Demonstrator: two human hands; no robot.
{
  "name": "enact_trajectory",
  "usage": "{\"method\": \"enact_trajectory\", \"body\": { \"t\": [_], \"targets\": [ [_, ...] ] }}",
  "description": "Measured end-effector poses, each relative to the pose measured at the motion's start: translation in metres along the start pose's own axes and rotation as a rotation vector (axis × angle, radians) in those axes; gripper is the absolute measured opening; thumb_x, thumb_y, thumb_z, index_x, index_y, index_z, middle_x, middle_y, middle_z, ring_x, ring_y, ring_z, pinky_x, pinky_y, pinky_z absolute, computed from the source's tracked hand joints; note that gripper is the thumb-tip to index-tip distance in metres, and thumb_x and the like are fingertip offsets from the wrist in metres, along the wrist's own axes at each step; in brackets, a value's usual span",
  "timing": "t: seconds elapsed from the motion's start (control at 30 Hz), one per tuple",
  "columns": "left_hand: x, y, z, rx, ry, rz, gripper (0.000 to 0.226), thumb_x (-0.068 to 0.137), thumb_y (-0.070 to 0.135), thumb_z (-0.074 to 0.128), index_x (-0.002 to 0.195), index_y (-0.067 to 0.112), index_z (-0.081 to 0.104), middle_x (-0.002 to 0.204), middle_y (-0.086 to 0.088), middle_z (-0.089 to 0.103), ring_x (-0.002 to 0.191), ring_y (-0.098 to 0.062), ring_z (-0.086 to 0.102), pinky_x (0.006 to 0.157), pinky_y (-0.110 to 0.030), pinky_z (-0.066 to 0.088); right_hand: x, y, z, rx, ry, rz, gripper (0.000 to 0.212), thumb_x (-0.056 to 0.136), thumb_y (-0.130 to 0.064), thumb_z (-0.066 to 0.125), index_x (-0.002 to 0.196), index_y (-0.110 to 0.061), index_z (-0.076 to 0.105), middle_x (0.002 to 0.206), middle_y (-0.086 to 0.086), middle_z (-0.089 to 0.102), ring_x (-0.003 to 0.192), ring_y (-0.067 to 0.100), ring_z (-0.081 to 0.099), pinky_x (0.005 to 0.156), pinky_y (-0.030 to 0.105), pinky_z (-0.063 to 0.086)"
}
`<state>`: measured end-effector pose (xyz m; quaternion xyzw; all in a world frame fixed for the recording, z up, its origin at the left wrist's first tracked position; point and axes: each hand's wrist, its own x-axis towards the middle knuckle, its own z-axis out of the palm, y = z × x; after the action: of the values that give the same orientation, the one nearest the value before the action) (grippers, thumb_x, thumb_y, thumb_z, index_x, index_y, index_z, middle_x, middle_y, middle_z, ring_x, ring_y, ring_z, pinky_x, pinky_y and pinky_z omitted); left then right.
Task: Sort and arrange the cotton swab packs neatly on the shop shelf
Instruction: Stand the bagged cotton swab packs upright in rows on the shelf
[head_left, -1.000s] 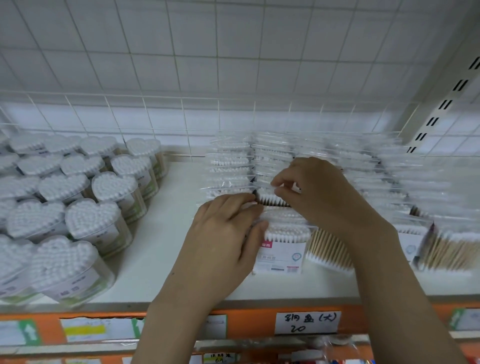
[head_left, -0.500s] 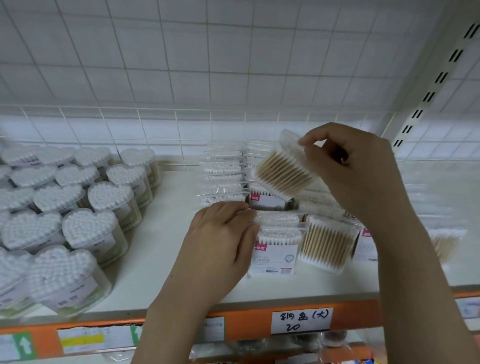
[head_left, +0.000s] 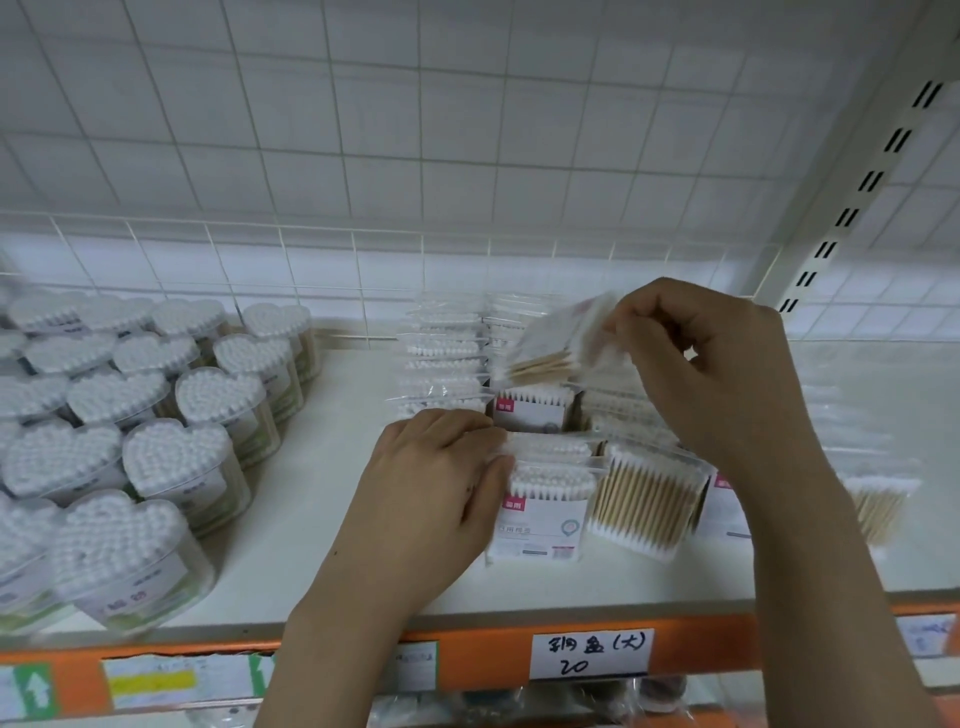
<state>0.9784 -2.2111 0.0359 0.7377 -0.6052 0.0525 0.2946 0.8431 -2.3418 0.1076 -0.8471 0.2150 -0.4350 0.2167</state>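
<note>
My right hand pinches a clear pack of wooden-stick cotton swabs and holds it in the air above the rows, tilted. My left hand rests with its fingers against the left side of the front stack of flat packs, fingertips on their tops. Beside that stack stands a pack showing its wooden sticks. More flat packs lie in rows behind, toward the back of the white shelf.
Heart-shaped tubs of swabs fill the shelf's left side in several rows. More packs lie to the right, blurred. An orange shelf edge with a handwritten price label runs along the front. A wire grid backs the shelf.
My right hand lifted one pack out of the rows, raised it, and now holds it slightly lower and flatter than half a second ago. My left hand stayed on the front stack.
</note>
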Motion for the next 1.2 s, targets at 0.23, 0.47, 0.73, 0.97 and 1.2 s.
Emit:
{"method": "enact_trajectory", "body": {
  "t": [0.23, 0.47, 0.73, 0.97, 1.2],
  "targets": [
    [0.002, 0.002, 0.0, -0.004, 0.013, -0.029, 0.041, 0.087, 0.033, 0.037, 0.101, 0.014, 0.07, 0.104, 0.002, 0.067, 0.095, -0.019, 0.062, 0.081, -0.038, 0.049, 0.002, 0.014, -0.006, -0.104, -0.084, 0.019, 0.012, 0.08, -0.01, 0.067, 0.081, -0.022, 0.067, 0.069, -0.019, 0.061, 0.071, -0.001, 0.058, 0.063, 0.005, 0.042],
    [0.008, 0.006, 0.0, 0.013, 0.024, -0.067, 0.03, 0.086, 0.031, 0.05, 0.099, 0.014, 0.071, 0.098, 0.002, 0.068, 0.09, -0.021, 0.062, 0.077, -0.041, 0.05, 0.01, 0.023, -0.007, -0.188, -0.138, -0.053, 0.017, 0.083, -0.005, 0.065, 0.095, -0.015, 0.061, 0.078, -0.011, 0.064, 0.08, -0.002, 0.059, 0.07, 0.006, 0.044],
    [0.009, 0.011, 0.003, 0.011, 0.065, -0.101, 0.028, 0.083, 0.028, 0.057, 0.104, 0.015, 0.069, 0.105, 0.003, 0.066, 0.091, -0.02, 0.062, 0.077, -0.042, 0.051, 0.007, 0.036, 0.006, -0.21, -0.298, -0.065, 0.015, 0.084, -0.009, 0.063, 0.093, -0.021, 0.066, 0.075, -0.022, 0.059, 0.08, -0.008, 0.058, 0.072, 0.001, 0.039],
    [0.009, 0.013, 0.007, 0.011, 0.105, -0.145, 0.041, 0.083, 0.035, 0.054, 0.118, 0.015, 0.061, 0.126, -0.002, 0.054, 0.099, -0.021, 0.061, 0.082, -0.043, 0.049, -0.005, 0.05, 0.027, -0.172, -0.449, 0.024, 0.015, 0.088, -0.014, 0.058, 0.091, -0.028, 0.064, 0.074, -0.017, 0.064, 0.07, -0.002, 0.061, 0.066, 0.015, 0.05],
    [0.017, 0.015, 0.008, 0.081, 0.119, -0.145, 0.045, 0.084, 0.039, 0.045, 0.115, 0.011, 0.063, 0.114, -0.002, 0.063, 0.103, -0.024, 0.059, 0.085, -0.04, 0.048, -0.001, 0.056, 0.025, -0.121, -0.437, 0.035, 0.018, 0.091, -0.021, 0.052, 0.099, -0.031, 0.064, 0.084, -0.017, 0.065, 0.079, -0.001, 0.06, 0.071, 0.011, 0.047]
  ]
}}
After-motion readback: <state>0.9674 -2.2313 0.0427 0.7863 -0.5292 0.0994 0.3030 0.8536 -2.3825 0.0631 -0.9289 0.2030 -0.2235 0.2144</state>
